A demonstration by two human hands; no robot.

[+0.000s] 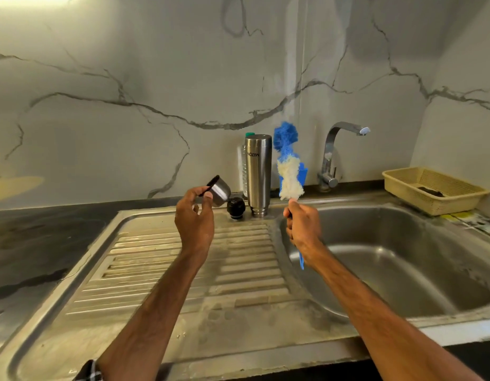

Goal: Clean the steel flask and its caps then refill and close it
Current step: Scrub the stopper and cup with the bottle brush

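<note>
Drainboard [145, 270], flask [257, 174], tap [332, 149], yellow basket [436, 203]

Flask [258, 171] is showing brushed steel, satin sheen, smooth. Outer cap [220, 189] is reading as the same brushed steel w/ black plastic rim. Inner cap [235, 207] is looking like matt black plastic. Brush [289, 177] is showing fuzzy blue + white bristles, smooth blue plastic handle. Sink [403, 243] is looking stainless, dull, stained; drainboard [238, 270] ribbed w/ whitish residue. Tap [330, 160] is shining glossy chrome. Basket [430, 188] is looking like beige plastic, mesh-textured. Wall [156, 78] is gleaming, marble-look, smooth, grey veins. Counter [32, 243] is looking dark, semi-gloss.
</note>
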